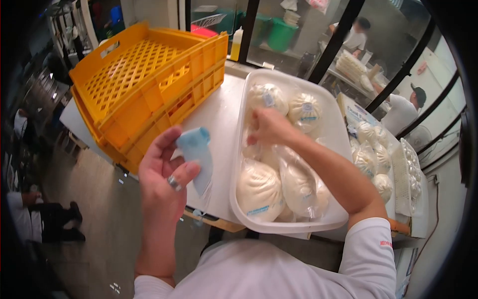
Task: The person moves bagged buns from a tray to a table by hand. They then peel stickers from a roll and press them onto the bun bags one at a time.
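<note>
My left hand, with a ring on one finger, holds a light blue strip of sticker backing, curled at its top end and hanging down. My right hand is over the left part of a white plastic tub, fingers curled in; what they hold, if anything, is hidden. Several bagged steamed buns fill the tub. One big bun lies near the front with blue print on its bag. At the back, a bun bears a small square label, and another labelled bun sits beside it.
Stacked yellow crates stand on the white table at left. More bagged buns and a white perforated tray lie at right. A squeeze bottle stands by the window. Co-workers are behind the glass; another person is at far left.
</note>
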`<state>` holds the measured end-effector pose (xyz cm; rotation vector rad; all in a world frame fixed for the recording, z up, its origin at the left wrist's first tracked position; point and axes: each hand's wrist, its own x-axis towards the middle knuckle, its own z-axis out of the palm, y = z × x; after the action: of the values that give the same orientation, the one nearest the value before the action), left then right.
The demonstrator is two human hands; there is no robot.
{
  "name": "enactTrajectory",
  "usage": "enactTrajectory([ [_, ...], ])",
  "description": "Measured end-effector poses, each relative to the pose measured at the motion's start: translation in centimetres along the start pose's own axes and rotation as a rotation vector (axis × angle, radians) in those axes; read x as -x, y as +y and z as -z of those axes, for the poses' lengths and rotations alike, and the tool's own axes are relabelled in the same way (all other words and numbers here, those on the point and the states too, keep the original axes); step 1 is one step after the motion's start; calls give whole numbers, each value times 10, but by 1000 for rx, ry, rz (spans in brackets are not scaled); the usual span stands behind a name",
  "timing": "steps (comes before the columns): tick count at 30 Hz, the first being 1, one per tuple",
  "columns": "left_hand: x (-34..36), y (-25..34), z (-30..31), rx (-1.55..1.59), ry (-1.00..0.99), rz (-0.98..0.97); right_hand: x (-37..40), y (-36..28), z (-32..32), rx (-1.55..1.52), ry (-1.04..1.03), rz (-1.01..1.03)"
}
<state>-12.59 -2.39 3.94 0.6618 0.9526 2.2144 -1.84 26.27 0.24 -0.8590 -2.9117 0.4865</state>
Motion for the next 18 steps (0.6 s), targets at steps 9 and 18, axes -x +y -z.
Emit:
enactTrajectory([
  [9,-9,7,-23,-181,-141,-103,35,-44,47,-944,-62,195],
  [18,-10,2,-49,-168,-71,-263,138,-102,50,-1325,-143,239],
])
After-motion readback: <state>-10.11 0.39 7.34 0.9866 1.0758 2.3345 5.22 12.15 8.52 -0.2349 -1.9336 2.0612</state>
